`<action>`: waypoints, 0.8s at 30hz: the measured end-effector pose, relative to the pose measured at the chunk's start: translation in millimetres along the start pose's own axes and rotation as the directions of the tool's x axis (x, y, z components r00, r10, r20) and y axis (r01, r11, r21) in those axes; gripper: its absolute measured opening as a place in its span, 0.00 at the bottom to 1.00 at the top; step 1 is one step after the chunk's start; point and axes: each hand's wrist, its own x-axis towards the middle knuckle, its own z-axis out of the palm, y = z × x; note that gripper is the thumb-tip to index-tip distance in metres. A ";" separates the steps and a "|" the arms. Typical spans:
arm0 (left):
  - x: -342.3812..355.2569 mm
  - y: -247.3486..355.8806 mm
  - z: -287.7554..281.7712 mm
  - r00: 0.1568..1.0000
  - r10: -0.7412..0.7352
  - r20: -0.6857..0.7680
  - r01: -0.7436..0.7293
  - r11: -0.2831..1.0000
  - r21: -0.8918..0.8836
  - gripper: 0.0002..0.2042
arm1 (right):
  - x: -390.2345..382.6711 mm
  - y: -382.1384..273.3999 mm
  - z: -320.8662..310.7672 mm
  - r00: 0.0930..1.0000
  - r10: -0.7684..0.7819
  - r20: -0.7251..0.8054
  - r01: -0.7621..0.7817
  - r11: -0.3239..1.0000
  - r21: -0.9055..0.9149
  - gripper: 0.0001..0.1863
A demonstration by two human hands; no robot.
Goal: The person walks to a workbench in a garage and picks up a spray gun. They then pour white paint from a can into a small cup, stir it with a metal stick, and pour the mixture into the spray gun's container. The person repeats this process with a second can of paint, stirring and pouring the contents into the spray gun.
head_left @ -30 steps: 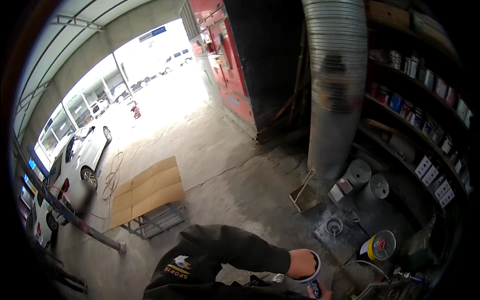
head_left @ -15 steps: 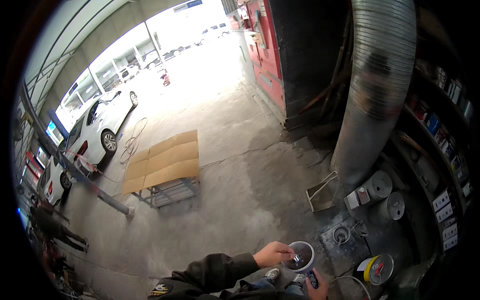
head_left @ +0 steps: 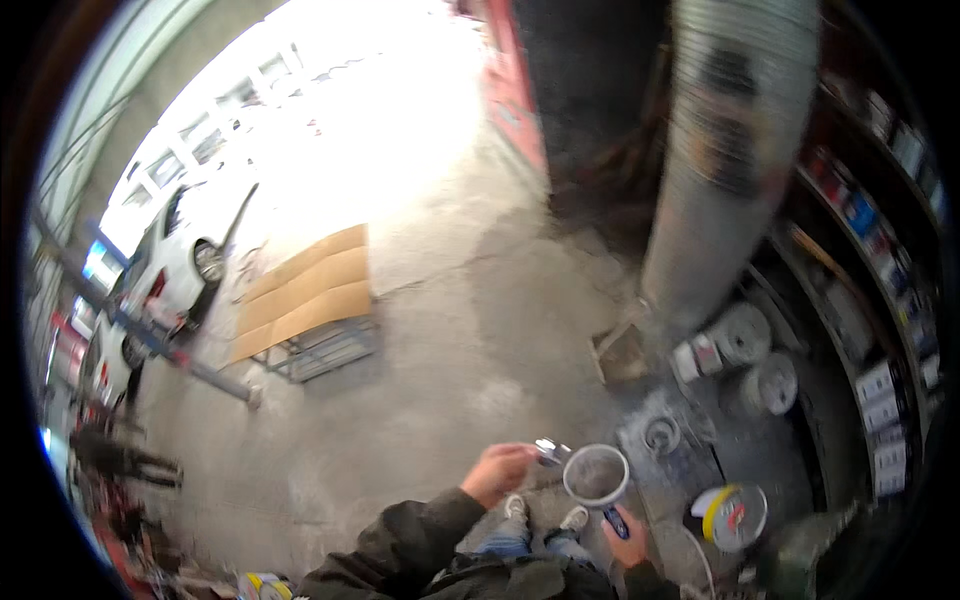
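Note:
My right hand [head_left: 626, 540] is closed round the dark blue handle [head_left: 616, 522] of a round open cup. The cup [head_left: 597, 447] has a pale rim and a greyish inside, and stands out in front of my body. What the handle's lower part looks like is hidden by my fingers. My left hand [head_left: 498, 471] pinches a small shiny silver piece [head_left: 549, 453], just left of the cup and apart from its rim. Motion blur hides the exact kind of this piece.
Right of me stand a yellow-banded can [head_left: 735, 517], a ring-shaped pot [head_left: 661, 435] and grey drums [head_left: 745, 335]. Shelves [head_left: 835, 290] line the far right beside a large metal duct [head_left: 705, 220]. Ahead is a cardboard-topped metal stand [head_left: 310, 290]; a white car [head_left: 195, 265] is left.
My left hand has drawn left, away from over the cup, with the shiny piece in it. The cup and right hand now appear higher in view, and the view has shifted.

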 end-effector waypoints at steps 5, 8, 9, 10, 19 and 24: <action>23.5 -17.4 -33.0 0.966 0.193 -0.173 -0.210 0.974 -0.082 0.06 | -9.2 86.0 -13.9 0.977 0.064 -0.203 -0.065 0.998 -0.001 0.27; 34.0 -13.6 -43.0 0.991 0.056 -0.122 -0.083 0.969 -0.231 0.05 | -16.0 133.1 -30.5 0.919 0.193 -0.344 -0.233 0.969 -0.080 0.28; 40.2 -22.7 -47.2 0.990 0.029 -0.135 -0.064 0.961 -0.270 0.06 | -21.5 157.2 -39.3 0.895 0.245 -0.373 -0.295 0.952 -0.081 0.29; 44.6 -18.8 -52.3 0.988 0.005 -0.153 -0.053 0.950 -0.308 0.07 | -21.4 168.9 -44.5 0.870 0.293 -0.396 -0.351 0.933 -0.081 0.29; 39.2 0.8 -49.1 0.974 0.058 -0.219 -0.119 0.953 -0.278 0.06 | 0.8 265.3 -103.8 0.785 0.356 -0.507 -0.521 0.823 -0.228 0.37; 32.7 -3.2 -65.3 0.971 0.079 -0.224 -0.150 0.935 -0.321 0.05 | 31.7 298.4 -134.5 0.746 0.385 -0.543 -0.624 0.689 -0.368 0.33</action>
